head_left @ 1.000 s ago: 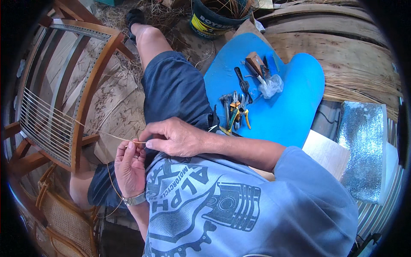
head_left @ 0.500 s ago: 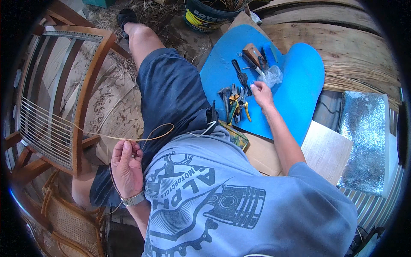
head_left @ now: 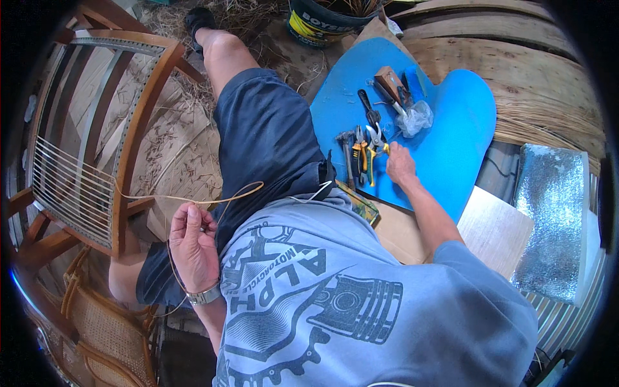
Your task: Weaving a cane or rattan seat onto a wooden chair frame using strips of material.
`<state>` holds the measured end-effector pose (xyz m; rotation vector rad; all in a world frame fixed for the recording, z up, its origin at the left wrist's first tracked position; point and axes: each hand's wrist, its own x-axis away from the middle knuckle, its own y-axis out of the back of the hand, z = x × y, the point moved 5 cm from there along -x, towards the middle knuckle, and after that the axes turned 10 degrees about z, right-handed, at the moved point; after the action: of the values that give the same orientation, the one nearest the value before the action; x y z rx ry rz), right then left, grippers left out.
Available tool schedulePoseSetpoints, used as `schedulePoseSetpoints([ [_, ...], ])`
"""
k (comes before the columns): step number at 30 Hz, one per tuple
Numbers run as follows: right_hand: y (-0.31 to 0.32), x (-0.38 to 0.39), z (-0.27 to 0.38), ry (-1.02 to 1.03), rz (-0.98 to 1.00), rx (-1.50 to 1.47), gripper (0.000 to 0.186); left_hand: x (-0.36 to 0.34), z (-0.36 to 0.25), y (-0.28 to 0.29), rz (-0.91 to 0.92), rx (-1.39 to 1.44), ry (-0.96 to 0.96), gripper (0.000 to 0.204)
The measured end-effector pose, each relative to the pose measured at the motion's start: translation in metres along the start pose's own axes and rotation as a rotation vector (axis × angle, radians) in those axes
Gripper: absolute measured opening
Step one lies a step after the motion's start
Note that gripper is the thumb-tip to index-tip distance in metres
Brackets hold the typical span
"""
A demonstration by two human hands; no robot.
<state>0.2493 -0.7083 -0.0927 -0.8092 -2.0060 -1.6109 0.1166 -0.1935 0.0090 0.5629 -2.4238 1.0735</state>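
Note:
A thin, tan rattan cane strand (head_left: 149,197) is pinched between thumb and fingers of my left hand (head_left: 192,244). From there it runs left to the wooden chair frame (head_left: 134,122), loops out to the right over my thigh and trails down past my wrist. Rows of cane are strung across the lower part of that frame. On the blue mat (head_left: 438,174), my right hand (head_left: 401,164) has its fingers closed at a yellow handle of the pruning shears (head_left: 375,142). Pliers (head_left: 358,151) and a hammer (head_left: 346,155) lie just left of the shears.
Farther back on the mat are a black-handled tool (head_left: 368,106), a wooden block plane (head_left: 389,82) and a clear plastic bag (head_left: 414,119). A dark bucket (head_left: 316,26) stands beyond. A silvery foil sheet (head_left: 551,219) lies right; a woven-cane chair (head_left: 106,322) is at lower left.
My right hand has come down and nearer, onto the pruning shears, which have turned and shifted. My left hand keeps its pinch on the cane strand. The whole view has moved slightly.

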Motion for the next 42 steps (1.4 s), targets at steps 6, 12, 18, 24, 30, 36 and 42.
schedulePoseSetpoints([
  [6, 0.03, 0.004, 0.033, 0.282, -0.416, 0.204, 0.03, 0.007, -0.005, -0.003, -0.139, -0.221, -0.092, 0.014],
  [12, 0.004, 0.015, 0.092, 0.33, -0.325, -0.261, 0.043, 0.018, -0.013, -0.004, -0.11, -0.256, -0.093, 0.015],
  [18, -0.026, -0.02, 0.086, 0.284, -0.444, 0.082, 0.044, 0.021, -0.022, 0.003, -0.009, -0.041, -0.133, 0.017],
  [24, -0.016, -0.021, 0.084, 0.284, -0.364, 0.032, 0.045, 0.019, -0.015, 0.011, 0.027, -0.036, -0.101, 0.019],
  [30, -0.012, -0.02, 0.088, 0.289, -0.326, -0.003, 0.046, 0.017, -0.019, 0.014, 0.053, -0.045, -0.119, 0.019],
  [36, -0.019, -0.024, 0.083, 0.303, -0.269, -0.041, 0.047, 0.016, -0.025, 0.011, 0.042, -0.046, -0.135, 0.021],
  [42, -0.038, -0.03, 0.044, 0.365, -0.201, -0.107, 0.049, 0.02, -0.027, 0.007, 0.014, -0.08, -0.151, 0.02],
])
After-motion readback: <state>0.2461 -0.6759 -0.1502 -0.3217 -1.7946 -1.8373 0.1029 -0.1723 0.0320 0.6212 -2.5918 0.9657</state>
